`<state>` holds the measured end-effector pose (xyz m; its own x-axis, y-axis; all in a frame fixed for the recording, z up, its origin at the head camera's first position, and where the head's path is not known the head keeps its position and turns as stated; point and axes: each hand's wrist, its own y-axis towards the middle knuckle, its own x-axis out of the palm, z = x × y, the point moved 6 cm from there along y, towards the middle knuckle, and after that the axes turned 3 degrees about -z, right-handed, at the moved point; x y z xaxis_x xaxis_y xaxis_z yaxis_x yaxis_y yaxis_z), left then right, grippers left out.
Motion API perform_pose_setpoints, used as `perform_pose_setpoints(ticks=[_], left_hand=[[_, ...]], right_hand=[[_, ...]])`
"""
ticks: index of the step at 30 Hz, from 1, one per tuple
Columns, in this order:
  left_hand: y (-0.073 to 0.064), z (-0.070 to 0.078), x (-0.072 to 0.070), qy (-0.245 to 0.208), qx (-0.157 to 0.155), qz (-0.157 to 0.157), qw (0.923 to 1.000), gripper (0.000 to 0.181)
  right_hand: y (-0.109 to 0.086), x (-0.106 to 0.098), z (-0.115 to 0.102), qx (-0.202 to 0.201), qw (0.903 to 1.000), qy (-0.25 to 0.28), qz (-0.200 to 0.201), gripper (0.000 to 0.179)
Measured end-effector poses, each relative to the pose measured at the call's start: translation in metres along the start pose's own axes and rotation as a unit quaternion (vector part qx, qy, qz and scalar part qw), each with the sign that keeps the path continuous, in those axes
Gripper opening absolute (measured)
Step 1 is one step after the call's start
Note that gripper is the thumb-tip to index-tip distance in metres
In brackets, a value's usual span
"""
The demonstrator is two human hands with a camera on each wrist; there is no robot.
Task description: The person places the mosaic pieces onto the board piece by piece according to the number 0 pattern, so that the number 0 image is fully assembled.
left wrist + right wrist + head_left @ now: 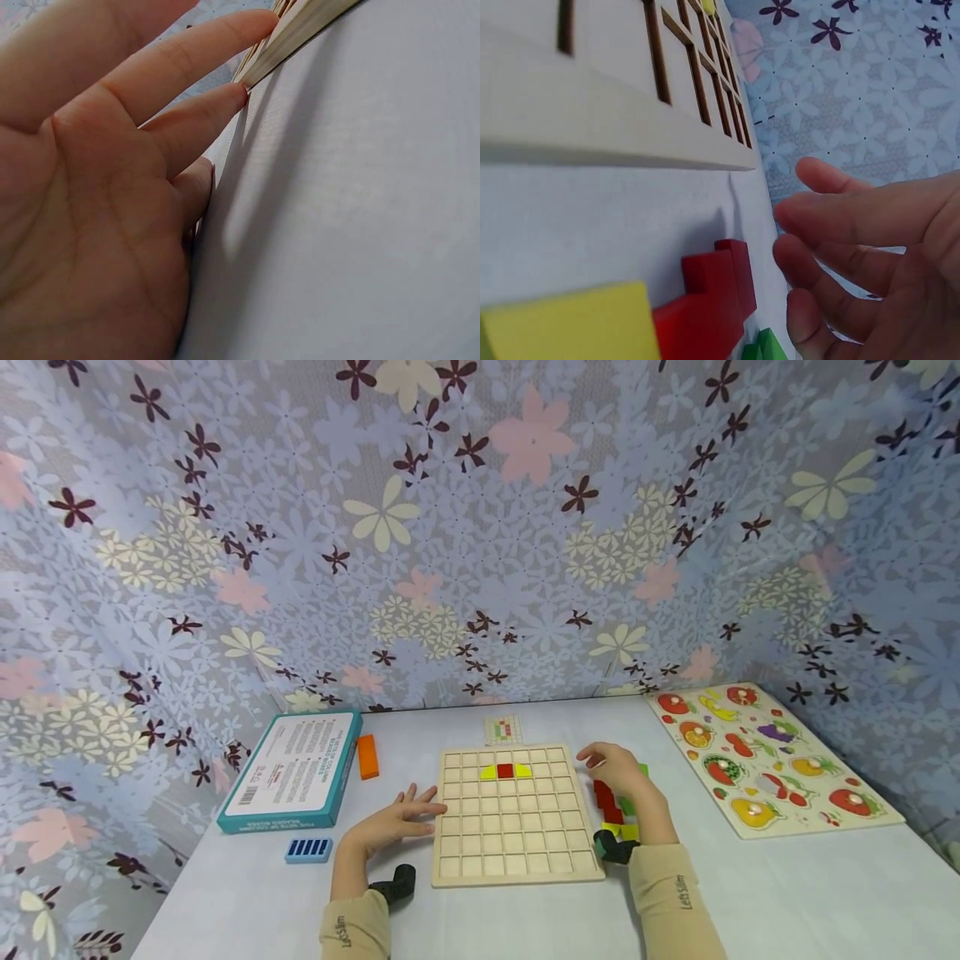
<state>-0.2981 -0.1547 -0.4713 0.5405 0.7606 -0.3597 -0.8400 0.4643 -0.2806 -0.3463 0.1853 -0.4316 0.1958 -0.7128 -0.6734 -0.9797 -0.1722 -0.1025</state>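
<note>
A wooden grid board (pixel 517 843) lies in the middle of the table. Near its far side, one red block (pixel 506 771) sits in a cell between two yellow pieces (pixel 488 772) with curved outlines. My left hand (pixel 390 822) has its fingers spread, and its fingertips touch the board's left edge. To the right of the board, my right hand (pixel 621 772) hovers by the far corner, fingers loosely bent, with nothing visible between them in the right wrist view. Below it are red blocks (pixel 705 307), a yellow block (pixel 570 322) and green blocks (pixel 769 346), partly covered by the hand in the head view.
A small pattern card (pixel 502 729) lies behind the board. On the left are a teal box (pixel 288 768), an orange block (pixel 367 757) and a small blue slotted piece (pixel 308 850). A fruit puzzle board (pixel 720 810) lies at the right. Floral cloth (pixel 480 568) hangs behind the table.
</note>
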Motion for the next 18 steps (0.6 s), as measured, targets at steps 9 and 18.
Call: perform_pose_setpoints(ticks=[9,18], left_hand=[[0.001,-0.001,0.001,0.002,0.006,-0.004,1.0000,0.042],[0.001,-0.001,0.002,0.009,0.010,-0.002,0.9999,0.042]], right_hand=[[-0.003,0.000,0.009,0.043,0.9987,-0.012,-0.023,0.038],[-0.003,0.002,0.015,0.070,0.9969,-0.019,-0.031,0.044]])
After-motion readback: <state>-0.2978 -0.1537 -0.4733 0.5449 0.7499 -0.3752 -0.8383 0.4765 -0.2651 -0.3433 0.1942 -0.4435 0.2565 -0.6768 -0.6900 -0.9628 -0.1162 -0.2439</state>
